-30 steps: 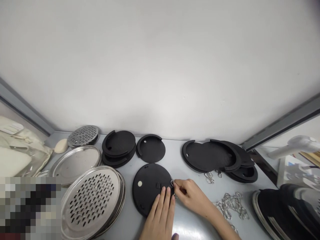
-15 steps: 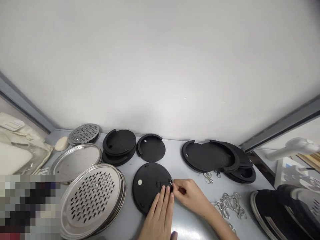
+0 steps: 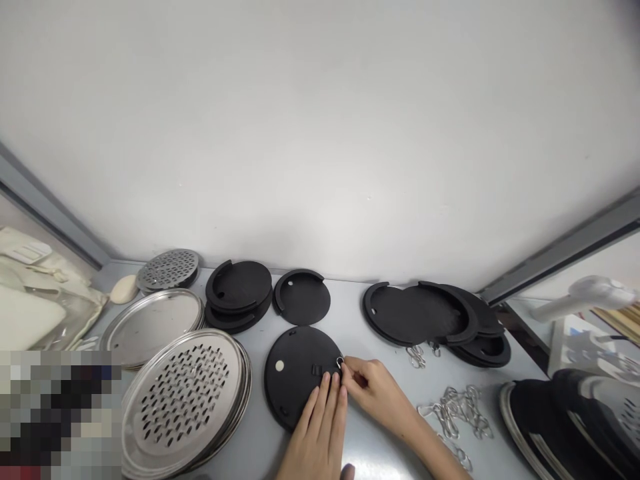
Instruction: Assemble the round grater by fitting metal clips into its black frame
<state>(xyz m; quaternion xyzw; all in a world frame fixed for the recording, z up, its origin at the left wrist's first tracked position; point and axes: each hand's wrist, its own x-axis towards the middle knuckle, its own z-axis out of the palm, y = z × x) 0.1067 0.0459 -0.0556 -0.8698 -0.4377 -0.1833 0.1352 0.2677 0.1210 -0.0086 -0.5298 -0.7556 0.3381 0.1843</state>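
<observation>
The right hand's fingers pinch a small wire clip at the right rim of a black disc. The left hand's fingers lie flat and extended on the disc, just beside the clip. The disc lies at the middle of the bench's near part. Loose clips lie toward its right edge, grater plates toward its left edge.

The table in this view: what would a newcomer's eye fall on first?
Likely the holed metal disc, shiny atop a stack at front left. Then the black disc at front centre, the left hand flat on it, the right hand pinching a wire clip at its right edge.
</observation>
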